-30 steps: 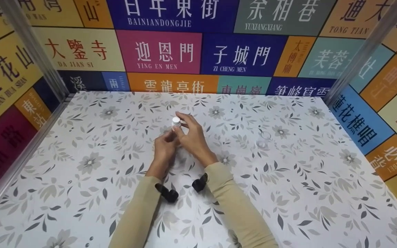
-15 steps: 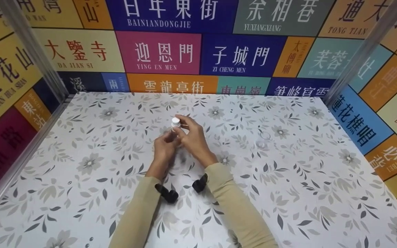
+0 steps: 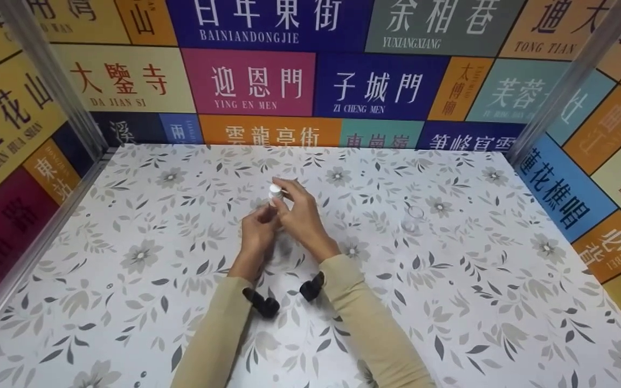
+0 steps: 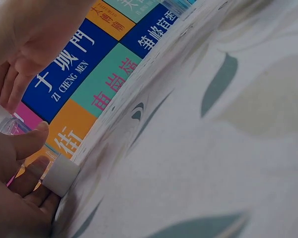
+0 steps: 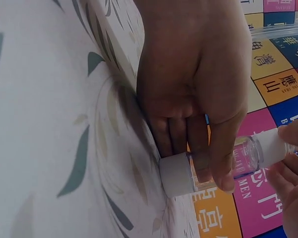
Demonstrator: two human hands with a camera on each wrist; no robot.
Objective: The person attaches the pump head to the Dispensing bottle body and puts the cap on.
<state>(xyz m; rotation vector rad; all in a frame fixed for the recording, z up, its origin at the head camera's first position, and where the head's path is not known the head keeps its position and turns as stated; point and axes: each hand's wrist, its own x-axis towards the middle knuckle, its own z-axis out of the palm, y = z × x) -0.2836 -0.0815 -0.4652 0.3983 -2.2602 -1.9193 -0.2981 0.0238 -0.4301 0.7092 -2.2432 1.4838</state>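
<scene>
A small clear bottle (image 5: pixel 246 157) stands upright at the table surface, a white cap (image 3: pixel 275 188) on top and a white base (image 4: pixel 61 175) below. My left hand (image 3: pixel 257 230) grips its clear body between thumb and fingers, with the fingers low by the base. From above, my right hand (image 3: pixel 301 210) pinches the white cap with thumb and fingers; those fingertips (image 5: pixel 294 135) lie at the right edge of the right wrist view. In the head view the hands hide most of the bottle's body.
On the white floral tabletop (image 3: pixel 477 302), a clear round-rimmed object (image 3: pixel 412 218) lies to the right of my hands. Printed panels (image 3: pixel 256 81) rise behind the table and at both sides, with clear posts (image 3: pixel 556 91) at the corners. Black wrist devices (image 3: pixel 262 303) sit on the sleeves.
My right fingers shift slightly around the cap, the index finger dipping and then rising again. The left hand and the bottle stay almost in the same place.
</scene>
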